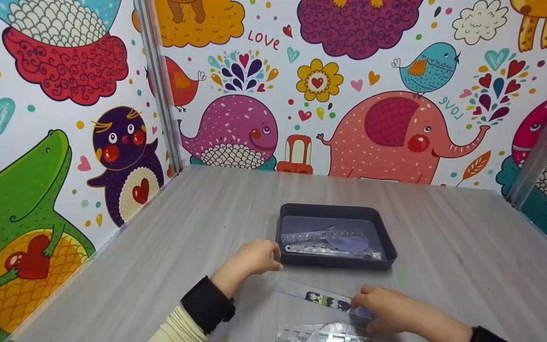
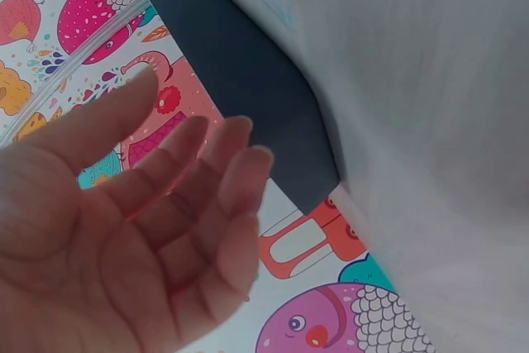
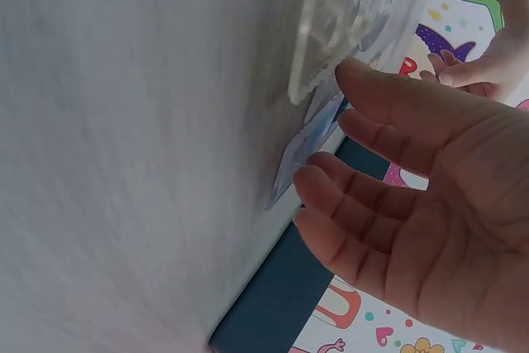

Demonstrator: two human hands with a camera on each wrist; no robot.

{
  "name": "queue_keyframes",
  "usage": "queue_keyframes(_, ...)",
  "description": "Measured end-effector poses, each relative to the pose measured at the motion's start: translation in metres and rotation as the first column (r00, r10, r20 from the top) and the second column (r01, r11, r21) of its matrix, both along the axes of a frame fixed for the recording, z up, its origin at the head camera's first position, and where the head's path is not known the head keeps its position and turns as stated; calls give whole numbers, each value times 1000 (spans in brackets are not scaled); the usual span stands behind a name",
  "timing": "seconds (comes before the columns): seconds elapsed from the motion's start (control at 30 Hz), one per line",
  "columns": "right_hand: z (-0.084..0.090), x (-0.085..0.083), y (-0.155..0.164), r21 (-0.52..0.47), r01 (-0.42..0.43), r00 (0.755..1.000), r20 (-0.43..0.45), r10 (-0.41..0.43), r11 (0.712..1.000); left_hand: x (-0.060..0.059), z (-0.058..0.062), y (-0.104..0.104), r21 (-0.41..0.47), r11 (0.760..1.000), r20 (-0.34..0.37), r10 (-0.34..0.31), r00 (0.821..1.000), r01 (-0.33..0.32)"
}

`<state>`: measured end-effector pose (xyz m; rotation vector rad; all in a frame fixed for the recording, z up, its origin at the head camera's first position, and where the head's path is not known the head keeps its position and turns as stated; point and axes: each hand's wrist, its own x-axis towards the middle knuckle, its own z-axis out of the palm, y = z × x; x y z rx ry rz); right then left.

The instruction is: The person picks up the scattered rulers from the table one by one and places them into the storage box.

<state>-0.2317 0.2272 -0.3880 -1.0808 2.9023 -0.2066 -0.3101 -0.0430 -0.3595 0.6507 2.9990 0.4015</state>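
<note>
One dark tray [image 1: 387, 240] of clear rulers sits on the bench [image 1: 468, 247], the loose-fingered left hand [image 1: 253, 256] beside it, the right hand [image 1: 387, 308] fingertips touching one ruler [image 1: 314, 295].

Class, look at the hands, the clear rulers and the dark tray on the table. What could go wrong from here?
1. The right hand only touches the ruler with straight fingers, so it might slide across the smooth table rather than lift.
2. The left hand hangs open by the tray corner and could nudge it.
3. The clear rulers in the tray overlap, so adding another may tangle them.
</note>
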Motion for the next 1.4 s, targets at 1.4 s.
queue_keyframes(1.4, 4, -24, 9, -171, 152, 943, 321, -91, 973, 4, -2, -3, 10, 1000, 34, 2, 999, -2)
